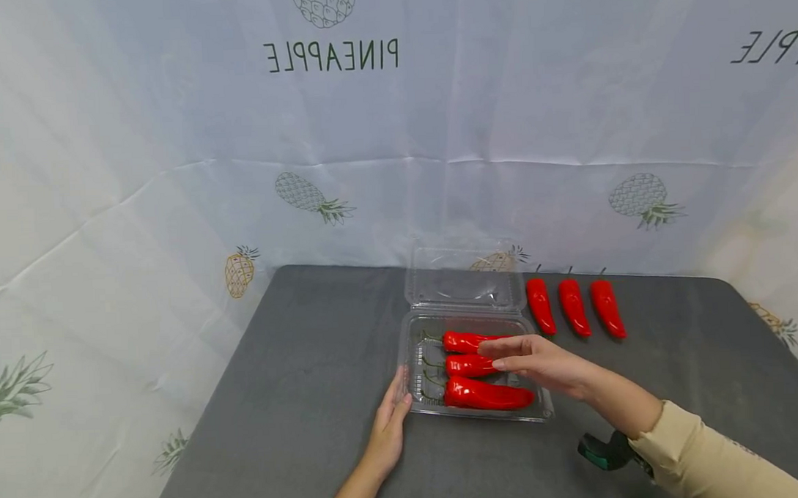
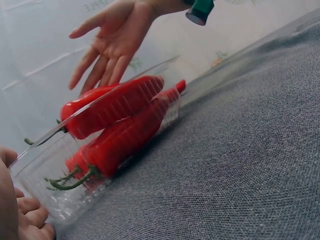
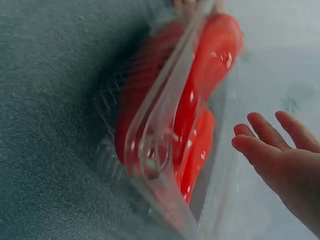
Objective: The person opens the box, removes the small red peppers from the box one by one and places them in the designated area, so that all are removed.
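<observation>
A clear plastic clamshell container [image 1: 479,416] lies on the table with its lid [image 1: 463,287] tipped back. Red chili peppers with green stems lie inside it; three show from above, the front pepper [image 1: 488,394] nearest the person. In the left wrist view an upper pepper [image 2: 117,107] rests over a lower pepper [image 2: 125,142]. My left hand [image 1: 388,429] grips the container's left side, thumb by the rim. Over the container's right half hovers my right hand [image 1: 541,363], fingers extended and nothing held; it partly hides the peppers at the back.
Three more red peppers stand in a row at the back right: the left one [image 1: 540,306], the middle one [image 1: 574,307] and the right one [image 1: 608,308]. A grey cloth [image 1: 311,376] covers the table. A pineapple-print curtain [image 1: 394,117] hangs behind.
</observation>
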